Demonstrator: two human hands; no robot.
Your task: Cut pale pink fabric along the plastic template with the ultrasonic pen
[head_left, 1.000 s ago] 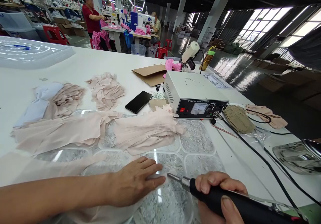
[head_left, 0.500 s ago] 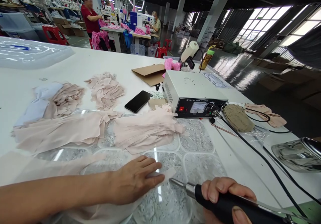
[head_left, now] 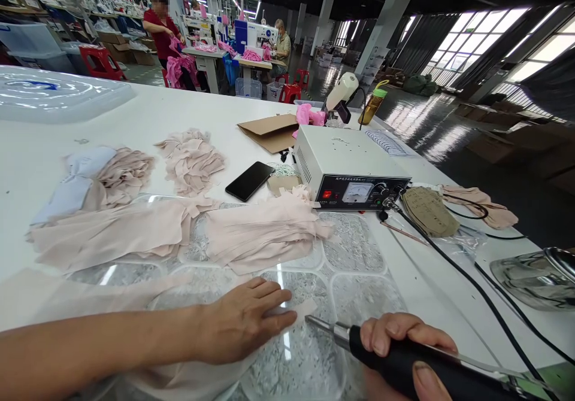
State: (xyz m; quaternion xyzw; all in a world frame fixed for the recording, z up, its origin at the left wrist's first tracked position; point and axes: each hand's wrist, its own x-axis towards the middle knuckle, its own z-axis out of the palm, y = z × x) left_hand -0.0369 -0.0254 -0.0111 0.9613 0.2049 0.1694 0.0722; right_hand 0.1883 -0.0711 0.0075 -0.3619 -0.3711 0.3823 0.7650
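My left hand [head_left: 249, 317] lies flat with fingers stretched over a sheer beige fabric piece [head_left: 308, 310], pressing it onto the clear-coated grey stone-patterned mat [head_left: 359, 290]. A narrow end of the fabric pokes out past the thumb and forefinger. My right hand [head_left: 408, 353] is wrapped round the black handle of an ultrasonic cutter [head_left: 344, 334]. Its metal tip points left, at the fabric end just beyond my left thumb; whether it touches the cloth I cannot tell. More sheer fabric spreads under my left forearm.
Stacked beige fabric pieces [head_left: 265, 233] lie beyond my hands, with another stack [head_left: 112, 233] further left. Behind stand a phone [head_left: 250, 181] and a control box [head_left: 350, 149]. A black cable [head_left: 467, 290] crosses the right side near a glass jar [head_left: 534, 278]. Two people work at sewing machines behind.
Both hands and the cutter stay almost in place, with the tip still by the fabric end. The view shifts slightly. The person in red at the back has moved their arms.
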